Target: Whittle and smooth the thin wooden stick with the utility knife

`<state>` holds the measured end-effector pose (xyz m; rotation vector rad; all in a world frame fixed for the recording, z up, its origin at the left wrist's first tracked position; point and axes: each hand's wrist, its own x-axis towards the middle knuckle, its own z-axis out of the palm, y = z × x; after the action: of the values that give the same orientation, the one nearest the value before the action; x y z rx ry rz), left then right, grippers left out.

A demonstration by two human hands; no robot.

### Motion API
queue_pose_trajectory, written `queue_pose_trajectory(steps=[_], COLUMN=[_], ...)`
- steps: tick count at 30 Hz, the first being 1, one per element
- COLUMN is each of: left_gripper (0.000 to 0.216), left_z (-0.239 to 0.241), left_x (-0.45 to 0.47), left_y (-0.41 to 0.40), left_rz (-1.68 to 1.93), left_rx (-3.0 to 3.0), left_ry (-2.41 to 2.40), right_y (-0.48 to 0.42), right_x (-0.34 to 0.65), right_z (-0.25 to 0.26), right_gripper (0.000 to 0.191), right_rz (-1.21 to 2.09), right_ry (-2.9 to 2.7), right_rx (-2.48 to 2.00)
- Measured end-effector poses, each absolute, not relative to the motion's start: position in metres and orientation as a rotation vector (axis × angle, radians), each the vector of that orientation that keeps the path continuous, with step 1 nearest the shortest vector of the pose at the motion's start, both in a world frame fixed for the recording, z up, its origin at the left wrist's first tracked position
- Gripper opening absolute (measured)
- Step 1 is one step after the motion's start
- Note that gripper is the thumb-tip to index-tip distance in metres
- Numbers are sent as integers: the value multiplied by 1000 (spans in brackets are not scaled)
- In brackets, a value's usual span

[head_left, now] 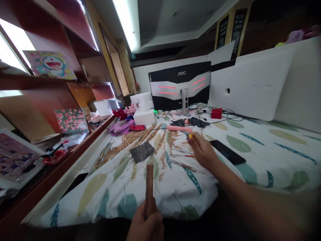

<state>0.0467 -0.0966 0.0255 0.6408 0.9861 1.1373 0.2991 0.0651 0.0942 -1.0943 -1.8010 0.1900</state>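
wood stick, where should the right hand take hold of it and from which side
Probably around the bare far half of the stick, from the right: the left hand wraps the near end, and the slim, straight shaft points forward. The right hand is on that side, though it seems to hold a small yellow thing.

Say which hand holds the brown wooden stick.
The left hand, at the bottom of the view, grips the brown wooden stick; the right hand, farther forward, pinches a small yellow item instead.
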Motion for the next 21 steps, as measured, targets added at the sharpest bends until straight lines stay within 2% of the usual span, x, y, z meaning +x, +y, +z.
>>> queue_pose_trajectory(steps=[3, 6, 14, 21], left_gripper=[42, 50, 48, 44], left_z=[30, 30, 38, 19], left_x=[49, 46, 41, 41], left_y=[-95, -95, -92, -86], left_rz=[1092, 1058, 889, 883], left_rx=[621, 650, 701, 699], left_ry=[795, 648, 469, 552], right_y=[38, 24, 26, 31], right_x=[270, 250, 254, 266], right_z=[96, 94, 92, 99], right_gripper=[36, 37, 35, 39], right_rz=[306, 265, 197, -88], right_ry=[-2199, -2385, -2407, -2417], right_rx=[-867, -780, -689, -585])
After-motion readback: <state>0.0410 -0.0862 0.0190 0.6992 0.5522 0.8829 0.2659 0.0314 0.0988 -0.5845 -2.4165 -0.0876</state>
